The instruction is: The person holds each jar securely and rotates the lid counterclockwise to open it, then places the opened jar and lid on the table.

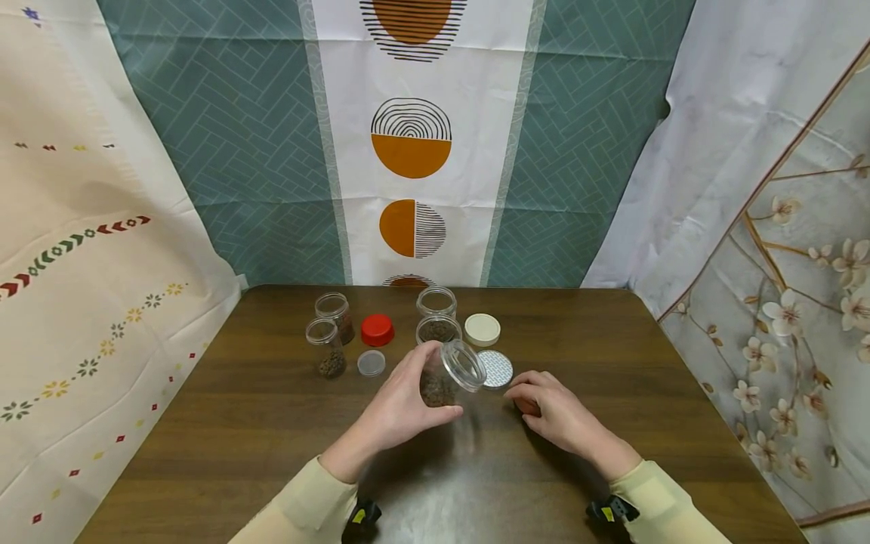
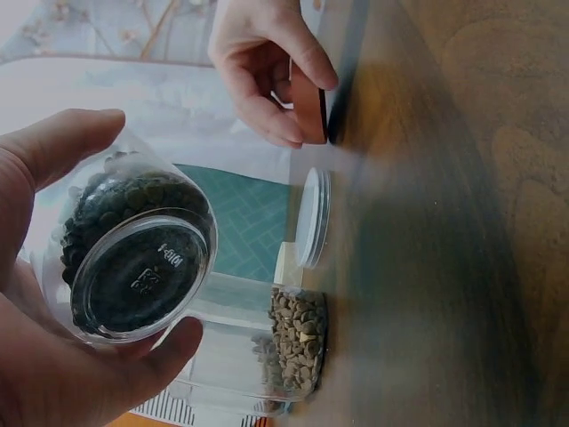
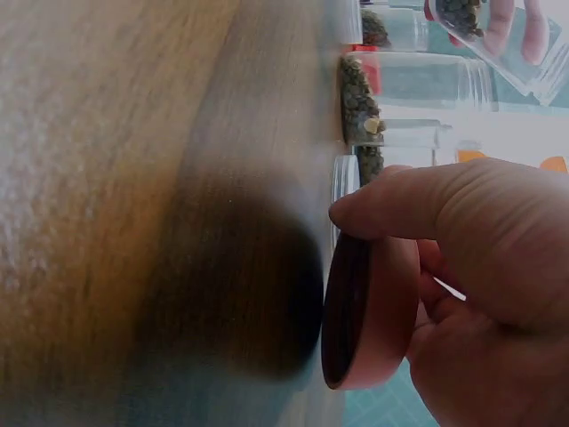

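Note:
My left hand (image 1: 397, 404) grips a clear plastic jar (image 1: 438, 387) above the table, thumb and fingers round its sides. The jar is lidless and tilted, its mouth leaning right. Dark pellets lie inside it, and the left wrist view shows its base with small markings. Lower and to the right, my right hand (image 1: 560, 418) pinches a reddish-brown round lid (image 3: 387, 307), held on edge at or just above the tabletop. The head view hides this lid behind the fingers. Between the hands lies a lid with a white patterned face (image 1: 495, 369).
Behind the held jar stand two open jars, the nearer one (image 1: 437, 329) containing brown pellets. A cream lid (image 1: 482, 330) lies beside them. Further left are a red lid (image 1: 377, 331), a translucent lid (image 1: 371, 363) and two more open jars, one nearer (image 1: 326, 353). Fabric hangs behind the wooden table (image 1: 224, 423).

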Tool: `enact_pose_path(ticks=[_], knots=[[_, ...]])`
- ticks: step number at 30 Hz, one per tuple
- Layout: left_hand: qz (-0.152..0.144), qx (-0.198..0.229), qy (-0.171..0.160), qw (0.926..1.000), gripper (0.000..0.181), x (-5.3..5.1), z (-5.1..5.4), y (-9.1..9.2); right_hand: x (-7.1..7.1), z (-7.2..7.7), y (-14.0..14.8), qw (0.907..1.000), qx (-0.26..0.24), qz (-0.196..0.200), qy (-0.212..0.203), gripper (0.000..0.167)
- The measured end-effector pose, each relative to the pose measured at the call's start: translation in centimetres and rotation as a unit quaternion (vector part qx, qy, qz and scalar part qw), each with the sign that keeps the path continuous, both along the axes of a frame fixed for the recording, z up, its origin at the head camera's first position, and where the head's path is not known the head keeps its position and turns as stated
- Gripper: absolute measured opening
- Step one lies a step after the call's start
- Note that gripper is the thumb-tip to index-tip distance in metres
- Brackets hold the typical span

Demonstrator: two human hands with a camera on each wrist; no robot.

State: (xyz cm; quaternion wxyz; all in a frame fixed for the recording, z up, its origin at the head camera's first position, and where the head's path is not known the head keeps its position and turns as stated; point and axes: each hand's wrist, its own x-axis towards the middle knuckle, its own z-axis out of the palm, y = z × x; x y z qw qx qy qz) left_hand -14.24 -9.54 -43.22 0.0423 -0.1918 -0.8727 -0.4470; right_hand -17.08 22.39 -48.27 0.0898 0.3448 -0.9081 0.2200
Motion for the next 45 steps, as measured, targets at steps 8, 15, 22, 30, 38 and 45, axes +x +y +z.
enact_pose_path(ticks=[8,15,22,30,38,45], knots=[[0.000,-0.001,-0.009,1.0000,0.100,0.1,-0.1,0.1,0.1,-0.7,-0.4,0.9996,-0.004,0.024,-0.017,0.040],[0.000,-0.002,-0.015,0.9999,0.098,0.2,-0.4,0.3,0.3,-0.8,-0.3,0.9989,-0.018,0.033,-0.028,0.043],[0.001,0.001,-0.024,0.9997,0.099,0.3,-0.6,0.3,0.4,-0.5,-0.3,0.9983,-0.014,0.026,-0.050,0.042],[-0.002,0.002,-0.029,0.9996,0.104,0.7,-0.8,0.2,0.4,0.0,-0.4,0.9968,-0.006,0.022,-0.076,0.039],[0.005,-0.013,-0.021,0.9997,0.104,0.9,-1.1,0.2,0.4,0.1,-0.5,0.9967,-0.005,0.021,-0.078,0.036],[-0.005,-0.013,-0.015,0.9998,0.100,0.8,-1.3,0.0,0.5,0.5,-1.1,0.9992,0.000,0.013,-0.037,0.030]])
